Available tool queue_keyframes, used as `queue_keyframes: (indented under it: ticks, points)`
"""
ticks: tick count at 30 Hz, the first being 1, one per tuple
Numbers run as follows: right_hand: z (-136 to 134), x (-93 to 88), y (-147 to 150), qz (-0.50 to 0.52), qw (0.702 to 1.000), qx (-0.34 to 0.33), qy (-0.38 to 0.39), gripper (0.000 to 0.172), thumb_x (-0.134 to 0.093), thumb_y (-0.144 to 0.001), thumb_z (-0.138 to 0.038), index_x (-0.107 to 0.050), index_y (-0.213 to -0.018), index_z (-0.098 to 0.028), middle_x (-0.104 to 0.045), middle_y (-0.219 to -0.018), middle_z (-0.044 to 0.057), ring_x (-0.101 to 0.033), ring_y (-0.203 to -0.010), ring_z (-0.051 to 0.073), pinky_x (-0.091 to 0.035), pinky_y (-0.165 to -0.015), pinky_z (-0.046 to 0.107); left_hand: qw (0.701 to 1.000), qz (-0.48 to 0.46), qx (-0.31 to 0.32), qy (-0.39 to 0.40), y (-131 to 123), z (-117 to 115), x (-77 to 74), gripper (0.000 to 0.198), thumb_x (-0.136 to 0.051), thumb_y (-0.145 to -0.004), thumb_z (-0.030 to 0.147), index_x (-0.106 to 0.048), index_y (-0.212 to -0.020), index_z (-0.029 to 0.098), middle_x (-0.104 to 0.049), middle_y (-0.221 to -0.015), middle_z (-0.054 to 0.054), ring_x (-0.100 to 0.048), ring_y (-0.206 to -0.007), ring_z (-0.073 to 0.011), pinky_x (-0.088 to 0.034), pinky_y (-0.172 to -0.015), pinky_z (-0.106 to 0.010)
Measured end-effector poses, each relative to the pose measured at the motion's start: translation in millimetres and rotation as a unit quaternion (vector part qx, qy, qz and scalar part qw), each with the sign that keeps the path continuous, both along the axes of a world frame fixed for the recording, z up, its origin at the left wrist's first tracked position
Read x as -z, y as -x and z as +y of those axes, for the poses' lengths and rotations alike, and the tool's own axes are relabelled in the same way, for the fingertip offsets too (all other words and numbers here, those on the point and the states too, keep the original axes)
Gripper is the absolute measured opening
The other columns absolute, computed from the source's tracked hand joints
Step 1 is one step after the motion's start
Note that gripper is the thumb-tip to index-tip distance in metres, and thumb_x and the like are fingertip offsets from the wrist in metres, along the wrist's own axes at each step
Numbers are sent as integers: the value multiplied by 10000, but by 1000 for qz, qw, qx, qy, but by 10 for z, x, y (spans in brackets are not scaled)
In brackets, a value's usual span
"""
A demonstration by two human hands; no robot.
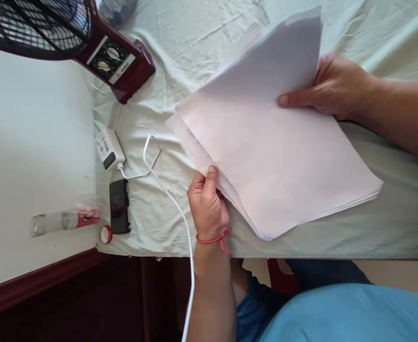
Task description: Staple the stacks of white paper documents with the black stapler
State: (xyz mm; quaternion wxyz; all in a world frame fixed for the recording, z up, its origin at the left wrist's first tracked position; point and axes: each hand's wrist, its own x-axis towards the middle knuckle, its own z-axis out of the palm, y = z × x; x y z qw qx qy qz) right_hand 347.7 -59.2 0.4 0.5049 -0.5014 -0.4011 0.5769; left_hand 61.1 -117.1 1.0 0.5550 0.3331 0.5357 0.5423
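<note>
A thick stack of white paper sheets (266,142) lies tilted over the pale green cloth (180,57) that covers the table. My left hand (207,202), with a red string on its wrist, grips the stack's near left edge, thumb on top. My right hand (328,88) holds the far right edge, its thumb pressed flat on the top sheet and its fingers hidden underneath. The upper sheets are lifted and fanned at the far end.
A dark red fan (87,38) stands at the far left. Below it lie a white charger (109,149) with a white cable (169,199), a black phone (119,206), a clear bottle (64,221) and a red cap (105,234). The table's front edge runs beneath the papers.
</note>
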Motion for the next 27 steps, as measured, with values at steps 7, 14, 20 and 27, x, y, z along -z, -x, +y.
queue_keyframes:
  ticks: [7, 14, 20, 27]
  points:
    - [37, -11, 6, -77, 996, 36, 11, 111, -928, -851, -114, -825, -809, -114, -815, -823, -3, -698, -619, 66, -589, -531, 147, 1000, 10, -20, 5, -11, -18, -8, 384, -1020, -776, 530, -845, -892, 208, -876, -975, -43, -828, -1079, -224, -638, -1036, -315]
    - [20, 7, -7, -60, 998, 16, 16, 177, -933, -865, -178, -795, -798, -92, -783, -762, 26, -669, -575, 96, -550, -466, 189, 1000, 26, 2, 8, -37, -29, -26, 415, -1075, -696, 445, -867, -975, 220, -894, -1173, -68, -823, -1233, -274, -645, -1118, -357]
    - [39, 11, 21, 61, 998, -8, -21, 375, -1017, -749, -213, -707, -951, -151, -795, -905, -31, -758, -784, 109, -695, -697, 223, 997, 59, -40, -4, -39, 12, 26, 416, -1013, -766, 512, -842, -1001, 215, -886, -1191, -79, -811, -1258, -273, -645, -1113, -349]
    - [32, 25, -10, 38, 999, -29, 2, 421, -1023, -759, -266, -811, -1088, -111, -845, -1030, 53, -788, -830, 153, -714, -716, 248, 1000, -29, 2, 3, -108, -7, -49, 487, -812, -954, 688, -814, -1141, 239, -836, -1340, -108, -732, -1420, -318, -624, -1188, -418]
